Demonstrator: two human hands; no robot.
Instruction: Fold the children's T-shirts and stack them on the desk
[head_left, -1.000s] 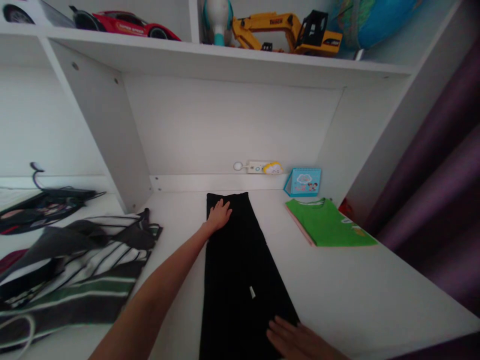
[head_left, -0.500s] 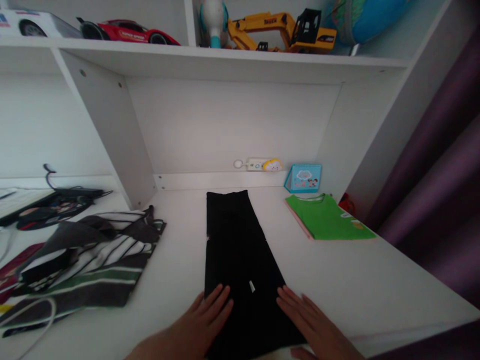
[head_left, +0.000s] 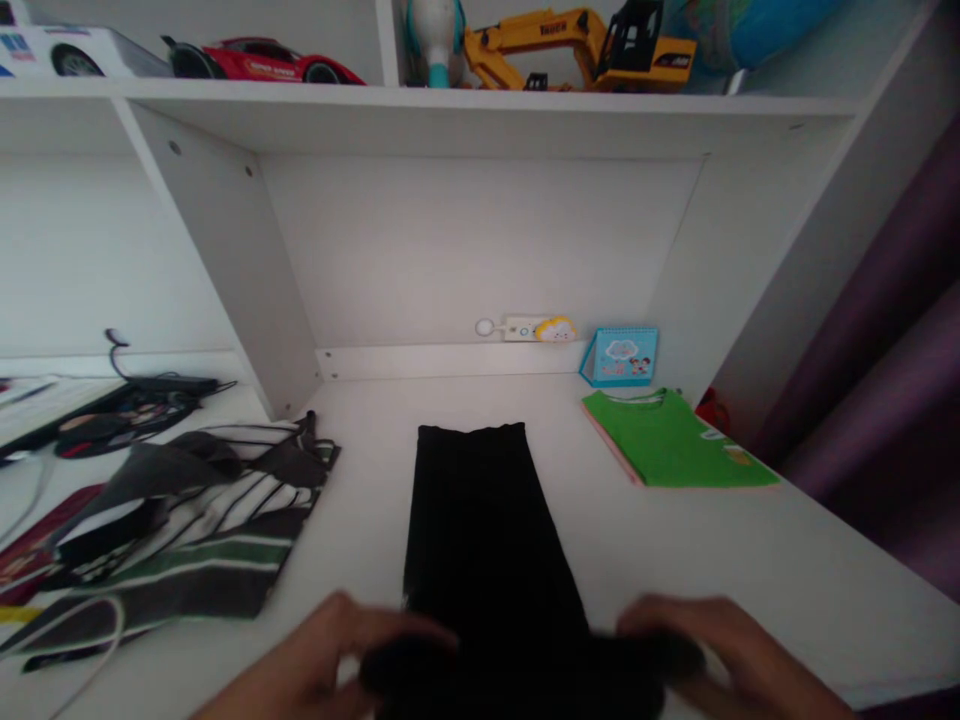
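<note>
Head view: white desk (head_left: 750, 560) under a shelf unit, seen from above and in front.
Black garment (head_left: 480, 530): folded into a long strip in the middle of the desk; long axis runs 12 to 6 o'clock, far end square and flat, near end bunched at the hands.
Left hand (head_left: 352, 650): at the strip's near left corner, about 7 o'clock from its middle; fingers curled round a dark roll of cloth, so it appears closed on the garment.
Right hand (head_left: 712, 640): at the near right corner, about 5 o'clock; fingers bent over the cloth's edge, apparently gripping it too.
Nearer hand: neither; both sit level at the near end, one on each side.
Striped clothing (head_left: 187, 530): heaped at 9 o'clock, apart from the strip.
Green shirt (head_left: 675, 450): folded flat at 2 o'clock, well apart.
Blue card stand (head_left: 622, 357): just behind the green shirt.
Toy excavator (head_left: 585, 45): on the shelf at 12 o'clock.
Hard to make out: both hands are motion-blurred and cut by the bottom edge; fingertips and the garment's near hem cannot be told apart.
</note>
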